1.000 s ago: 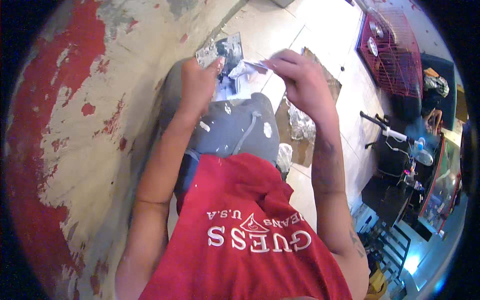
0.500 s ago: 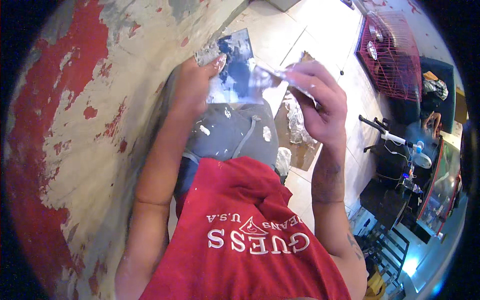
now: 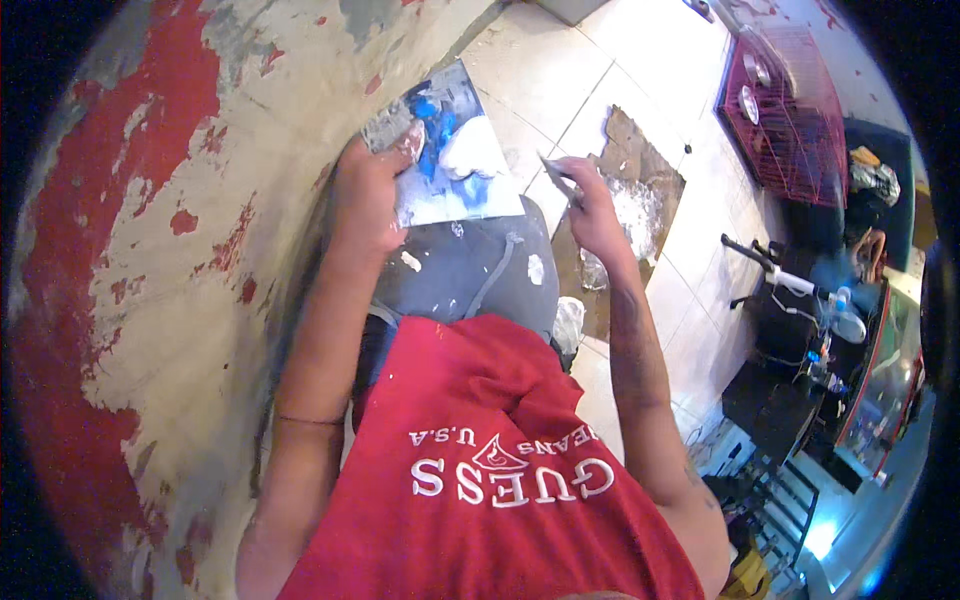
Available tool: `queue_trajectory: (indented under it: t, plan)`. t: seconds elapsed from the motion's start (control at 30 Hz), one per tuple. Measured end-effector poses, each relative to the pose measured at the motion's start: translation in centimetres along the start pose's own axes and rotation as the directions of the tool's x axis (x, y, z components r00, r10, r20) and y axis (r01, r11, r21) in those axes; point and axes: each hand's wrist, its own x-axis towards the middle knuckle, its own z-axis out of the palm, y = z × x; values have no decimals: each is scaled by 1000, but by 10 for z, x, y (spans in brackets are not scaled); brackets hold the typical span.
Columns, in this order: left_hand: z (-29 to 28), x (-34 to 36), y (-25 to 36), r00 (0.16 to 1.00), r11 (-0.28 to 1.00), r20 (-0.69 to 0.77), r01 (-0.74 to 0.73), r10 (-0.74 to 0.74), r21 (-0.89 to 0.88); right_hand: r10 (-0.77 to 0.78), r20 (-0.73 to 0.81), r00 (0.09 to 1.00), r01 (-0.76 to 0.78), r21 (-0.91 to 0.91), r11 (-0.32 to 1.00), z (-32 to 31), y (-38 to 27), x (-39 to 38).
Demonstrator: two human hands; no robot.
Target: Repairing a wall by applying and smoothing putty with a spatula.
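Note:
My left hand point(image 3: 372, 195) grips the left edge of a flat, square plate point(image 3: 412, 207), thumb on top. White paste with blue patches is smeared over the plate, and a thick white mound of paste point(image 3: 476, 150) sits near its right side. The plate is above my grey, paste-spotted trousers point(image 3: 455, 265). To the right of the plate and apart from it, my right hand point(image 3: 600, 215) is closed around a thin scraper point(image 3: 556, 178), seen nearly edge-on. Most of the scraper is hidden by my fingers.
On the tiled floor lies a piece of brown cardboard point(image 3: 667, 183) caked with white paste. A wall point(image 3: 225, 340) with patchy red and cream paint runs close along my left. Farther right stand a pink wire cage point(image 3: 785, 130) and a white fan point(image 3: 845, 318).
My right hand has drawn back from the plate's right edge, down and to the left, with the scraper. A white mound now shows on the plate, which has tilted and shifted slightly.

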Motion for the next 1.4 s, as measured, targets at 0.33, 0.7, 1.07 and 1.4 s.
queue_trajectory:
  t: [0.33, 0.7, 1.07, 1.4]
  plan:
    - [-6, 52, -21, 999, 757, 42, -44, 22, 652, -175, 118, 978, 191, -147, 971, 4, -75, 46]
    - [25, 185, -66, 944, -101, -108, 80, -311, 992, 135, -22, 991, -119, 346, 931, 44, -7, 30]
    - [14, 105, -53, 919, 827, 83, 304, -385, 474, 286, -298, 911, -51, 606, 794, -46, -35, -27]
    - [-14, 38, -46, 962, 945, -16, 270, -271, 183, -83, -23, 996, 81, -85, 993, 23, 7, -26]
